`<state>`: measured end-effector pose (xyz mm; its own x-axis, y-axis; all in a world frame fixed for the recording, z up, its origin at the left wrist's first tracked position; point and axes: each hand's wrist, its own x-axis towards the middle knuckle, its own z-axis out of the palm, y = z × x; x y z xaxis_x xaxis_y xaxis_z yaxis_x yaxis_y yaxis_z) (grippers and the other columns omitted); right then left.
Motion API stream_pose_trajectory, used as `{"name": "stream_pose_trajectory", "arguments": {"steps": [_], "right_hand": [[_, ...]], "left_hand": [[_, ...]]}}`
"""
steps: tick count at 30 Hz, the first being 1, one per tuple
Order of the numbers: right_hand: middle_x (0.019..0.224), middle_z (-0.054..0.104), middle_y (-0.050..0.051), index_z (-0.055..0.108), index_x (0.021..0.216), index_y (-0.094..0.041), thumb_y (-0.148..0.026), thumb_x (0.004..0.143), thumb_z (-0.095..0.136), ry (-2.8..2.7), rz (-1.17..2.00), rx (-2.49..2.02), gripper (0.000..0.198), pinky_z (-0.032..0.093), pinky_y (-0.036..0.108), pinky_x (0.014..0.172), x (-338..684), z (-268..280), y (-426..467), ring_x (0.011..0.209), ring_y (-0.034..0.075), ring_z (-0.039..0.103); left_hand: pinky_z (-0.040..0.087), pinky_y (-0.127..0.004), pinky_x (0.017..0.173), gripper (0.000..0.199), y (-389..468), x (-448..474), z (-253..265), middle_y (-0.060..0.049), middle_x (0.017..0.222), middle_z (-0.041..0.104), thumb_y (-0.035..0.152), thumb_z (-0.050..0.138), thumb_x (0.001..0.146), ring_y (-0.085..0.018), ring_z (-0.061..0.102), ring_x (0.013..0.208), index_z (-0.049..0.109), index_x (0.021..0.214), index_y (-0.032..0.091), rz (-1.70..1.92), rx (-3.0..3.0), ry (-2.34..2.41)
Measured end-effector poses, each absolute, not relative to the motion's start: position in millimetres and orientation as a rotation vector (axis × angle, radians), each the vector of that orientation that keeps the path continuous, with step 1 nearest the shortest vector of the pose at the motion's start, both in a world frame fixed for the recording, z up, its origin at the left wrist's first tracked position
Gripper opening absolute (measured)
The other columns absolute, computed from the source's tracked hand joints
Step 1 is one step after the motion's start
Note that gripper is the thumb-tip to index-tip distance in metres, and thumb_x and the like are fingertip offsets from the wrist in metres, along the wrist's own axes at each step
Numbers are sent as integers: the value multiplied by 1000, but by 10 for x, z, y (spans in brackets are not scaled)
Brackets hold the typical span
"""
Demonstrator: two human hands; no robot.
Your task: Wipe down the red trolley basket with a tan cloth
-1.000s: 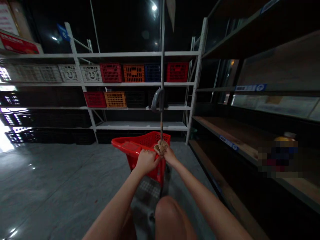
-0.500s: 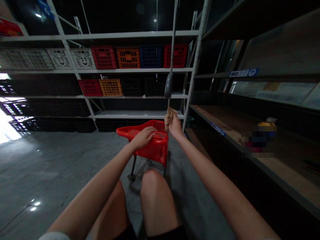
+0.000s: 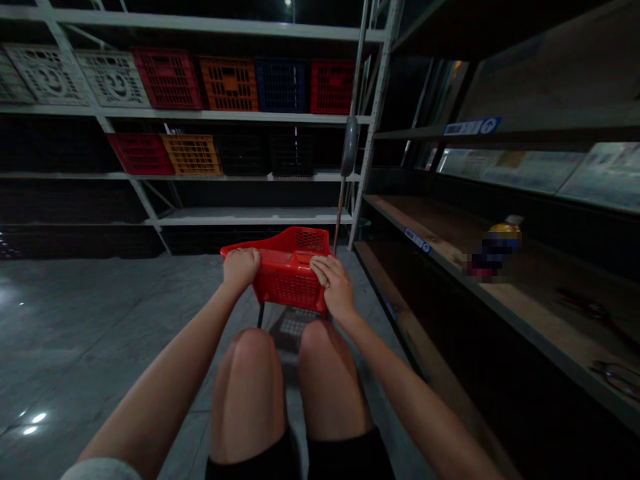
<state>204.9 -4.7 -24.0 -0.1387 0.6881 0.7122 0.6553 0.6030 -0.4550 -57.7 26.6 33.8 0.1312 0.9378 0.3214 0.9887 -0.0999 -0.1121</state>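
A small red plastic shopping cart [image 3: 285, 287] stands in front of my knees. My left hand [image 3: 241, 267] is closed over the left end of its rear bar. At the right end of that bar my right hand [image 3: 339, 288] is closed on a crumpled tan cloth [image 3: 320, 268], which presses against the red plastic. A long metal pole [image 3: 359, 67] with a grey oval piece [image 3: 350, 147] rises behind the cart's right corner, apart from both hands. Its lower end is hidden by the cart.
Ahead, a white metal rack [image 3: 230, 115] carries red, orange, blue, white and black crates. Along my right runs a wooden shelf [image 3: 440, 233] with a yellow-topped bottle [image 3: 505, 230], partly blurred, and glasses [image 3: 617, 379] near its edge. Grey floor [image 3: 100, 320] extends to the left.
My right hand has let go of the pole and come down onto the cart's bar with the cloth. My left hand has moved left and closed on the bar.
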Motion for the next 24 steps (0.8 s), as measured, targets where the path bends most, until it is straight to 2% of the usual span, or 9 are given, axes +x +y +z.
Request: {"name": "stream_pose_trajectory", "arguments": {"steps": [2, 4, 6, 8, 11, 15, 20, 24], "right_hand": [[138, 67, 9, 70, 130, -21, -2, 85, 46, -1967, -70, -1185, 55, 40, 47, 117, 1887, -93, -158, 130, 26, 57], [139, 66, 12, 67, 137, -19, -3, 86, 48, -2053, -117, -1258, 57, 43, 46, 112, 1767, 44, -206, 126, 29, 58], [142, 63, 14, 62, 143, -17, -5, 86, 50, -2082, -144, -1297, 59, 43, 45, 111, 1750, 136, -213, 126, 30, 58], [142, 63, 15, 59, 145, -16, -6, 86, 50, -2108, -179, -1335, 61, 42, 46, 111, 1880, 165, -205, 126, 31, 59], [139, 66, 13, 62, 142, -18, -5, 85, 50, -2119, -186, -1311, 60, 41, 48, 113, 2350, 95, -157, 126, 30, 59], [145, 63, 7, 64, 136, -24, -7, 83, 49, -2030, 43, -1088, 58, 40, 43, 118, 3155, -94, 84, 134, 22, 56], [120, 77, 7, 74, 113, -21, -13, 81, 49, -1781, 300, -1323, 41, 52, 44, 106, 3555, -345, 469, 117, 26, 68], [139, 68, 3, 66, 132, -23, -5, 74, 43, -1655, 237, -1190, 65, 46, 40, 116, 3279, -518, 410, 133, 20, 61]], "left_hand": [[46, -49, 89, 59, 273, -525, 367, -30, 105, 73, 24, 19, 97, -40, 69, 106, 71, 108, 1, -238, -2110, -1874], [47, -45, 84, 68, 324, -502, 429, -27, 99, 75, 40, 17, 100, -39, 71, 100, 75, 104, 5, -206, -2146, -1882], [48, -39, 79, 75, 406, -501, 505, -21, 91, 77, 59, 19, 99, -36, 73, 94, 78, 98, 12, -105, -2280, -1888], [47, -34, 76, 80, 480, -505, 565, -17, 83, 77, 69, 19, 96, -33, 73, 90, 79, 89, 18, 4, -2454, -1869], [47, -34, 72, 86, 514, -479, 574, -17, 80, 76, 72, 12, 94, -33, 73, 87, 77, 77, 18, -17, -2500, -1834], [46, -36, 68, 90, 463, -388, 495, -18, 79, 75, 71, 8, 94, -36, 73, 85, 76, 77, 16, -92, -2420, -1807], [46, -37, 66, 91, 467, -293, 470, -18, 77, 74, 72, 6, 94, -36, 73, 81, 76, 78, 16, -85, -2380, -1819], [48, -38, 68, 90, 532, -282, 498, -18, 82, 76, 71, 5, 95, -36, 73, 83, 76, 79, 17, -80, -2350, -1903]]}}
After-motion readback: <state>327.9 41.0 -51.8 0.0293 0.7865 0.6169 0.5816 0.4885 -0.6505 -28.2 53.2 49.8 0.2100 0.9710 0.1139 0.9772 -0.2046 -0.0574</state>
